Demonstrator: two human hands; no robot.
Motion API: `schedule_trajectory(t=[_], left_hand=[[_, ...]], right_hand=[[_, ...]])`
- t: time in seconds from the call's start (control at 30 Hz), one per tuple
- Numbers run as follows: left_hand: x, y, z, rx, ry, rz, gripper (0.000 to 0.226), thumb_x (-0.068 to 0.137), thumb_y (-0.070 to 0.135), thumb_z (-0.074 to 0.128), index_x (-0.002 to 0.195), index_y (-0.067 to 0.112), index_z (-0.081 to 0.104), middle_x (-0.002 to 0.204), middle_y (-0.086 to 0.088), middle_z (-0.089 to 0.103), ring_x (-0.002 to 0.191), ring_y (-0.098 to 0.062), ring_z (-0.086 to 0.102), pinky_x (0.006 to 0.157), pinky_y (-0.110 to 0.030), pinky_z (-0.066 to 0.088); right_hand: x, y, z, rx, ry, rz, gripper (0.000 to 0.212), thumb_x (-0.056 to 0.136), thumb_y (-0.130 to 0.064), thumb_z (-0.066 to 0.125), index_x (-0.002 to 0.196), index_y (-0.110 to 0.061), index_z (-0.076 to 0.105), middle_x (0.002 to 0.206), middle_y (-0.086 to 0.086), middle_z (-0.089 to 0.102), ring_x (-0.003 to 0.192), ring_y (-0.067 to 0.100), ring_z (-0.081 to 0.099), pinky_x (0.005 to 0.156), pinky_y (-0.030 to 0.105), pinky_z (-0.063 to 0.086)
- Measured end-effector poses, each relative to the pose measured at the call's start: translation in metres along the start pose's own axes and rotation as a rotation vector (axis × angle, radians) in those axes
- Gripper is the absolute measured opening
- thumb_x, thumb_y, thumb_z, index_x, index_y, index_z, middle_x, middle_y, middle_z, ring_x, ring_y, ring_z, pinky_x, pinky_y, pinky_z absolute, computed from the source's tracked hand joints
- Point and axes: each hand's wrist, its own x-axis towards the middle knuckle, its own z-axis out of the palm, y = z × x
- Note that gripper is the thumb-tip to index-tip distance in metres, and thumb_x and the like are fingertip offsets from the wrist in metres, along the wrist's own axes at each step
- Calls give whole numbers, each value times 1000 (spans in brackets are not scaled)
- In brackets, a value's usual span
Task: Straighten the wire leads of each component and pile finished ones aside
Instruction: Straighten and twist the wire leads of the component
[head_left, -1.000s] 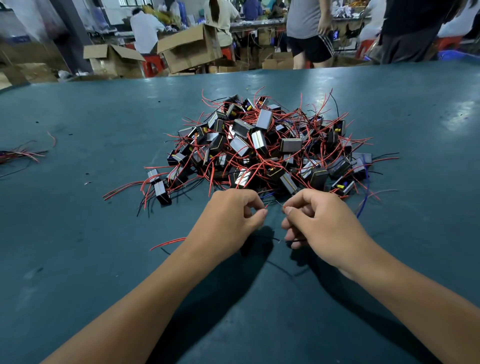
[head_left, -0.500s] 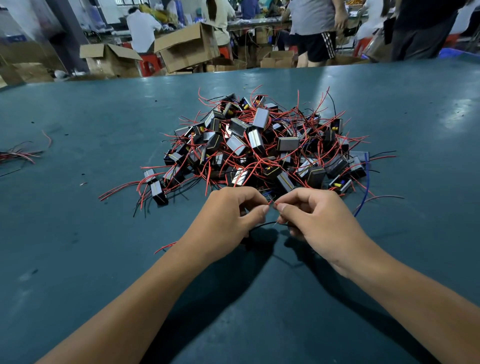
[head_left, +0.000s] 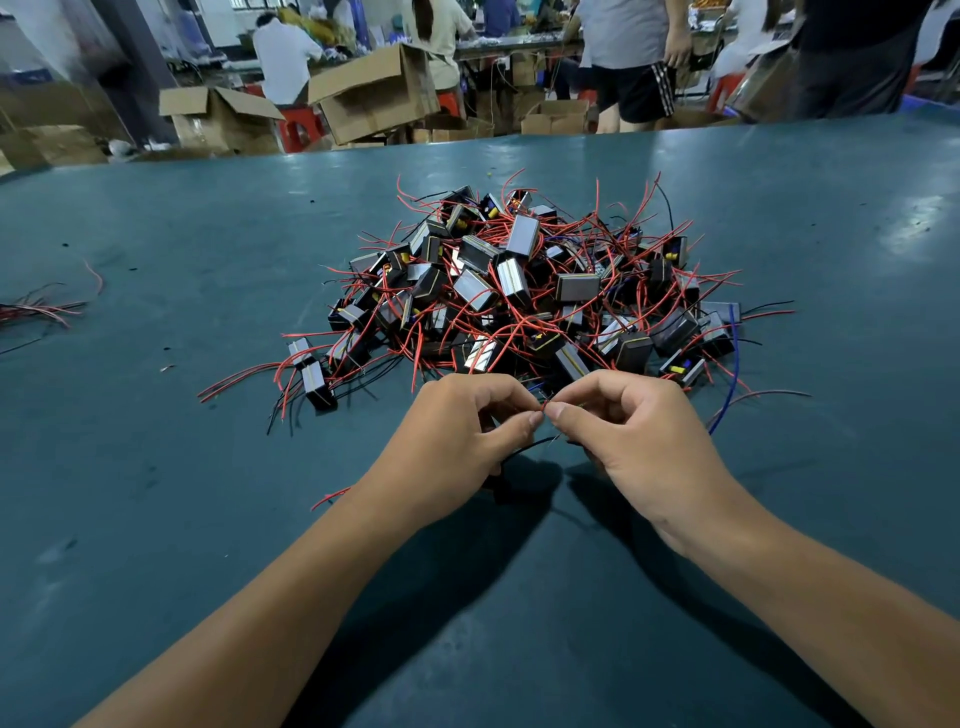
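Observation:
A tangled heap of small black block components (head_left: 524, 291) with red and black wire leads lies in the middle of the teal table (head_left: 156, 467). Just in front of the heap, my left hand (head_left: 457, 441) and my right hand (head_left: 634, 441) meet fingertip to fingertip, both pinching a short red wire lead (head_left: 543, 408) between thumb and forefinger. A black lead (head_left: 530, 448) droops between the two hands, and a red lead end (head_left: 330, 498) pokes out beneath my left wrist. The component's body is hidden under my left hand.
A few components with long leads (head_left: 311, 374) lie loose at the heap's left edge. A small bundle of red and black wires (head_left: 36, 309) lies at the far left. Beyond the table's far edge stand cardboard boxes (head_left: 374, 91) and several people.
My hands have closed in until the fingertips touch, and both now pinch the red lead. The black lead has come into view between them. The view has shifted slightly toward the heap.

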Motion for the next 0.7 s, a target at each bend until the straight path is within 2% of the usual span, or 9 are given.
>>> schedule_trajectory(t=[0.17,0.3,0.43,0.6,0.7], left_hand=[[0,0,0,-7,-3,14,11,95,29,69,85,28,73,73,7,69,56,-22,60,54,-36,52],[0,0,-2,9,9,24,10,94,30,70,85,28,73,73,5,68,58,-27,60,51,-32,49],[-1,0,0,-4,0,18,9,95,29,70,87,27,74,75,3,70,63,-28,63,57,-41,54],[0,-1,0,-13,-9,24,9,95,26,69,87,26,74,73,10,70,56,-7,59,53,-21,50],[-1,-1,0,-11,-11,24,9,95,26,69,87,25,74,72,10,70,55,-4,58,53,-20,49]], right_hand=[[1,0,3,-18,29,-43,9,84,-22,77,76,-22,73,55,-2,57,53,10,45,53,30,36],[0,0,5,-68,49,-71,11,84,-21,77,74,-22,72,52,-7,57,49,6,45,48,21,36],[1,1,7,-100,69,-92,13,84,-20,76,73,-23,71,51,-9,56,47,3,43,46,16,35],[2,3,7,-90,78,-100,12,84,-19,76,74,-22,71,53,-5,56,49,6,44,47,19,36],[2,3,7,-79,64,-98,12,84,-18,76,74,-23,71,51,-8,51,48,5,40,45,17,33]])
